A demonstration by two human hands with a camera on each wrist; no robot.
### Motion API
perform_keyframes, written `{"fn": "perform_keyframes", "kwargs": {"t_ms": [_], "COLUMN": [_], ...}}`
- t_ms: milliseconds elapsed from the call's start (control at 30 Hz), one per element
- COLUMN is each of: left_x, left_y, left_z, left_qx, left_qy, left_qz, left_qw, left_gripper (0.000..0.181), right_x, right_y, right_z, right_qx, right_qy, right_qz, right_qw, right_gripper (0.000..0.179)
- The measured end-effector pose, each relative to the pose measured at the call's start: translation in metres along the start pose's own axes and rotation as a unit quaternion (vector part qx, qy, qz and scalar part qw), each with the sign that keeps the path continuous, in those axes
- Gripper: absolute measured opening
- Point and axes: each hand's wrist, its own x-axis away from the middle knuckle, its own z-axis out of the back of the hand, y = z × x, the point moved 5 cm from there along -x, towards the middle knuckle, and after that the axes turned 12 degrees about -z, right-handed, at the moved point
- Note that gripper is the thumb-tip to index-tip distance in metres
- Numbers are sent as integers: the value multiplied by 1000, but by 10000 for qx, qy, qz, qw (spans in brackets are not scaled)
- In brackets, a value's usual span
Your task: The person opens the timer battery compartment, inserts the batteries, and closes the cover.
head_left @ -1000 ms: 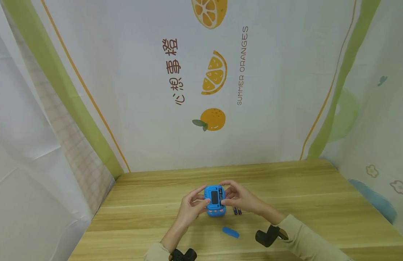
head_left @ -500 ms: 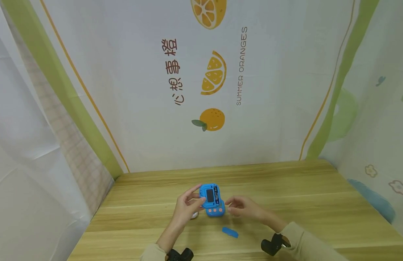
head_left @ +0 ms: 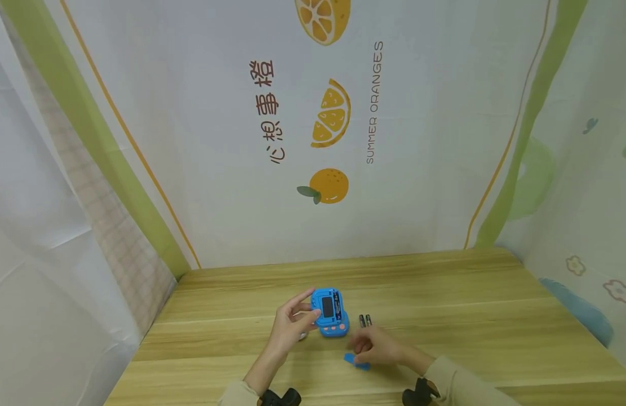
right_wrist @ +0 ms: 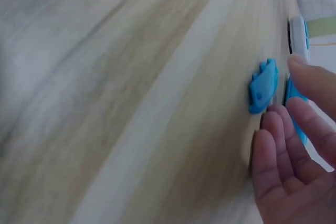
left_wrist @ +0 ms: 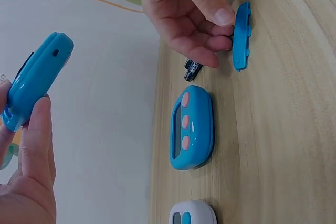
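In the head view my left hand (head_left: 287, 326) holds up a small blue digital timer (head_left: 327, 306) by its edge. Its back faces me, with a battery lying in the uncovered slot. Below and behind it a second blue timer (left_wrist: 199, 127) with pink buttons lies on the table. My right hand (head_left: 378, 347) hovers low over the blue battery cover (head_left: 350, 358), partly hiding it. In the right wrist view the loosely bent fingers are beside the cover (right_wrist: 263, 86), apart from it, and hold nothing.
Two dark batteries (head_left: 365, 320) lie side by side beyond my right hand. A white timer (left_wrist: 202, 213) sits left of the blue one, mostly hidden in the head view. The wooden table (head_left: 444, 316) ends at a printed curtain (head_left: 419, 197).
My right hand has let go of the held timer and moved down and toward me to the battery cover. The left hand has shifted slightly left with the timer.
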Motion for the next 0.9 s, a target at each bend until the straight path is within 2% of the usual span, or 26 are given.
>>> {"fn": "perform_keyframes", "kwargs": {"t_ms": [267,633,900], "left_x": [0,1,6], "left_y": [-3,-5,17], "left_z": [0,-1,-6], "left_qx": [-86,57,-73], "left_qy": [0,-19,-42], "left_qz": [-24,68,132], "left_qw": [10000,10000,9999], "left_gripper": [52,50,49], "right_x": [-4,-6,-6], "right_y": [-4,-6,-7], "right_z": [-5,-9,-9], "right_qx": [-28,123,1], "right_qy": [-31,9,-36], "right_qz": [-269,-427,-252], "right_qw": [9996,9990,9997], "right_gripper": [22,15,15]}}
